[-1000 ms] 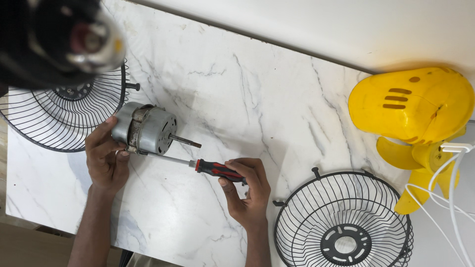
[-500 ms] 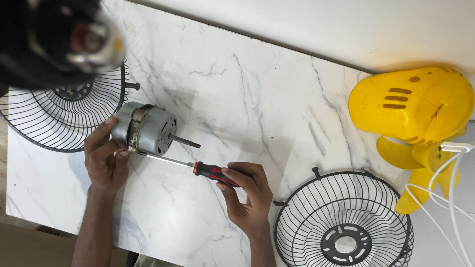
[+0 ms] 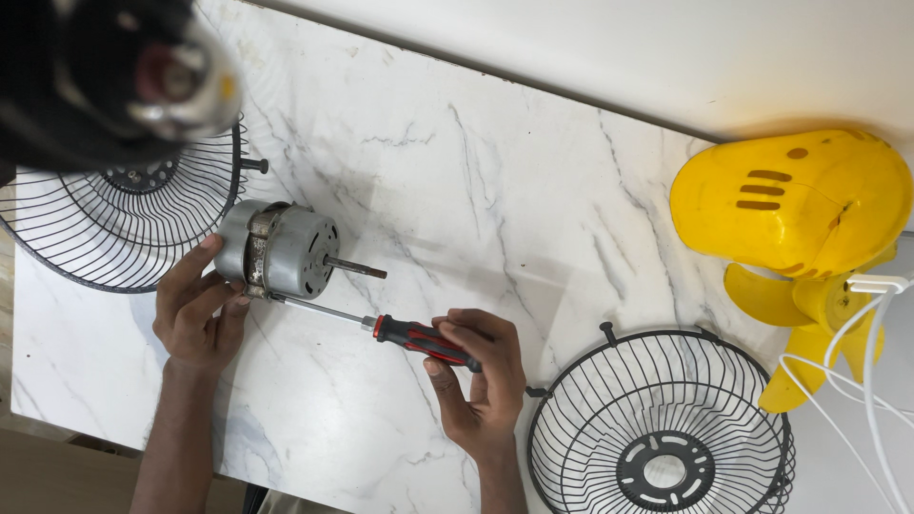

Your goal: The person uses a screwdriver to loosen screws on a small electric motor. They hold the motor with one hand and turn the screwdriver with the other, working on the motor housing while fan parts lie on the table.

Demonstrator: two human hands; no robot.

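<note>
Little has shifted: right hand [image 3: 481,381] stays clamped on red-and-black screwdriver [image 3: 381,328], shaft pointing upper-left into grey cylindrical metal motor [image 3: 276,249], gripped by left hand [image 3: 195,309].

A yellow fan housing [image 3: 795,205] and yellow blades [image 3: 809,328] are lying at the marble tabletop's [image 3: 495,171] far side, with two black wire grilles [image 3: 662,428] [image 3: 114,228] and a white cable [image 3: 857,371] resting nearby.

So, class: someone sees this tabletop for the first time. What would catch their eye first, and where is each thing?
The bright yellow fan housing at the right edge stands out most against the white marble table. At centre left, the left hand steadies a grey motor while the right hand holds a red-and-black screwdriver with its tip at the motor. Two black wire grilles frame this, one at far left, one at lower right.
</note>
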